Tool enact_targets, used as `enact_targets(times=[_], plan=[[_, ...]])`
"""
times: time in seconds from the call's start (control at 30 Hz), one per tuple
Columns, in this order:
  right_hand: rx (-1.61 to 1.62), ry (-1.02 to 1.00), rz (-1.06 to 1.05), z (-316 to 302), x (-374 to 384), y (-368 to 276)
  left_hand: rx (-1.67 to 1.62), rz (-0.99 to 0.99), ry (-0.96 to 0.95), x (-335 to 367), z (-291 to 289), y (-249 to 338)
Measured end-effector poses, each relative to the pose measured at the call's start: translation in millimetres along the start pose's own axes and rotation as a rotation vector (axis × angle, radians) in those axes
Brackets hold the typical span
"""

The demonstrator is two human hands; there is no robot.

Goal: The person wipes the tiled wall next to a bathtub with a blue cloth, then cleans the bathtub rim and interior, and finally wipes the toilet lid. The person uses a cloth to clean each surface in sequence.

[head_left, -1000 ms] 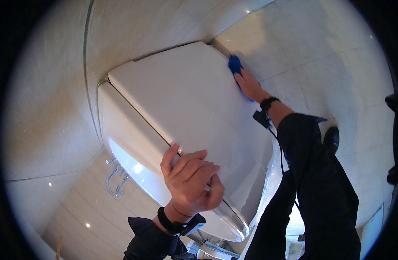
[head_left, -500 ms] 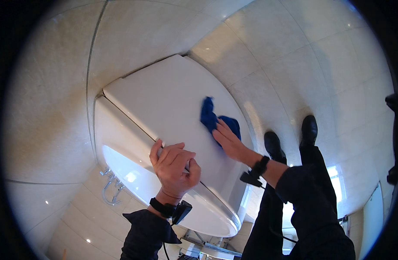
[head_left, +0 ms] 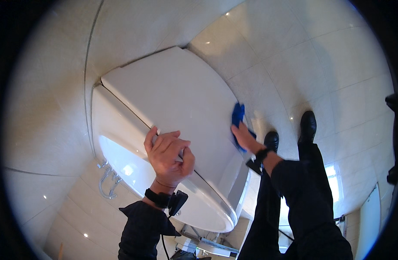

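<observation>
A white bathtub (head_left: 121, 147) has a broad, smooth white side panel (head_left: 177, 91), with a dark seam between its rim and that panel. My left hand (head_left: 168, 158) rests at the rim across the seam, its fingers loosely bent and apart, holding nothing. Bunched under my right hand (head_left: 245, 138) is a blue cloth (head_left: 238, 115). It presses against the panel's outer edge, beside the floor. The palm of my right hand and part of the cloth are hidden from view.
A chrome tap (head_left: 107, 184) is mounted at the tub's far left side. Beige tiled floor (head_left: 294, 65) spreads out to the right, where my black shoes (head_left: 308, 125) stand close to the panel. Tiled wall (head_left: 51, 86) borders the tub on the left.
My right hand has moved right with the blue cloth, from the panel's surface to its outer edge. My left hand stays at the rim, while the whole view has shifted slightly.
</observation>
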State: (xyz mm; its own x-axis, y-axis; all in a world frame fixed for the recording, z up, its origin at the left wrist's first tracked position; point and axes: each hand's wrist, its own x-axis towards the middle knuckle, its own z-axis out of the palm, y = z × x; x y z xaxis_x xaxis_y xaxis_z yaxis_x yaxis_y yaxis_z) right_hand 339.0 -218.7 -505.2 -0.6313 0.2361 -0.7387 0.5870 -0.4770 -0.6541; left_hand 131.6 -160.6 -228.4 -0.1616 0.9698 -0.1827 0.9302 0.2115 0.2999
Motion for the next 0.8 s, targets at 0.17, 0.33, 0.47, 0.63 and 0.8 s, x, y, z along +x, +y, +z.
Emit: enact_targets(times=[0.17, 0.33, 0.47, 0.63, 0.8], plan=[[0.513, -0.054, -0.004, 17.3, -54.8, -43.0, 0.046, 0.037, 0.045, -7.5, 2.1, -6.3], [0.228, 0.109, -0.415, 1.4, 3.7, -153.8, 0.05, 0.067, 0.066, -6.2, 4.2, -4.7], [-0.277, 0.407, -0.99, -6.0, 63.3, -198.6, 0.026, 0.106, 0.052, -0.5, 10.5, -4.4], [-0.255, 0.305, -1.004, 2.9, 38.0, -195.4, -0.049, 0.114, 0.149, 3.5, 3.6, -1.3], [-0.005, 0.3, -0.607, 37.2, -64.0, -155.6, -0.063, 0.087, 0.154, -7.2, 6.9, -11.8]])
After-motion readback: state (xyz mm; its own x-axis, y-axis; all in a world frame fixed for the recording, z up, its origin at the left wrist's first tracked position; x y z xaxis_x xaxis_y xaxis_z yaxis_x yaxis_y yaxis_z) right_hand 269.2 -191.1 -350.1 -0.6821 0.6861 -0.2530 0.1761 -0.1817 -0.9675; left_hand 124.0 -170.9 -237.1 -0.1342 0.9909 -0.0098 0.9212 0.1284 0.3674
